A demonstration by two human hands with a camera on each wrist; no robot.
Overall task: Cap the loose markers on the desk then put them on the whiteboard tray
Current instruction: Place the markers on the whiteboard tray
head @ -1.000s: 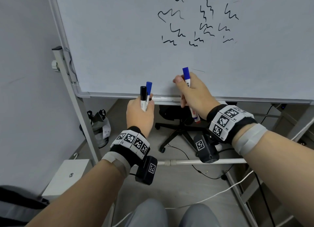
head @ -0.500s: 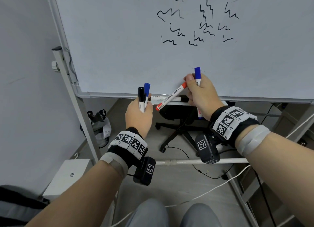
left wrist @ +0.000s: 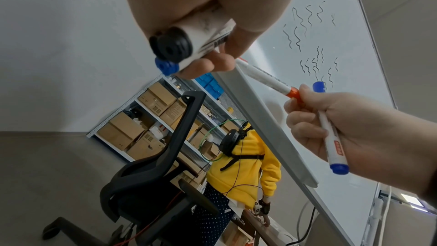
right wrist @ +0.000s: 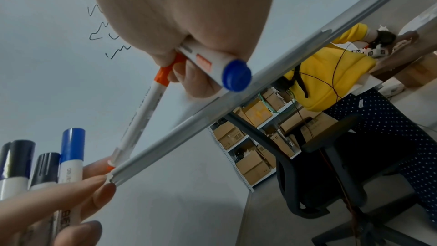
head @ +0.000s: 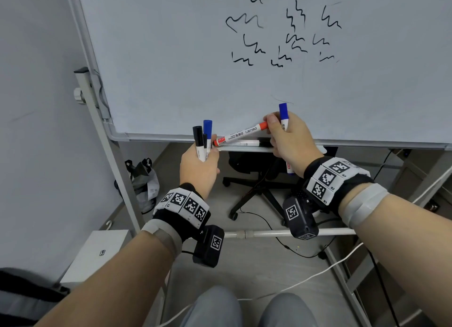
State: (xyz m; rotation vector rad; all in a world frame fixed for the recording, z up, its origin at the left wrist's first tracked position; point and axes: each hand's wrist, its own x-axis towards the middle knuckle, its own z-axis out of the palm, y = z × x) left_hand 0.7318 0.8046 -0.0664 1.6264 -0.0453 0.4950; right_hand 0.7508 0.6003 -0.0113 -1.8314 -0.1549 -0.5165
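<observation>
Markers sit in both of my hands at the bottom edge of the whiteboard (head: 186, 57). One capped marker with a black cap (head: 247, 143) already lies in the whiteboard tray (head: 244, 149), and the orange marker (head: 241, 132) slants above it, its low end close to the tray's left end. Behind the board I see a black office chair (head: 252, 177), cables on the floor, a bag (head: 144, 179) by the board's leg, shelves of cardboard boxes (left wrist: 141, 128) and a person in a yellow hoodie (left wrist: 246, 158).

My left hand (head: 198, 166) is upright below the tray's left end, fingers curled round a bundle of markers (head: 203, 140) with black and blue caps pointing up. My right hand (head: 291, 140) pinches the orange marker's cap end between fingertips, with the other fingers wrapped round a blue marker (head: 283, 117) that stands nearly upright through the fist.
</observation>
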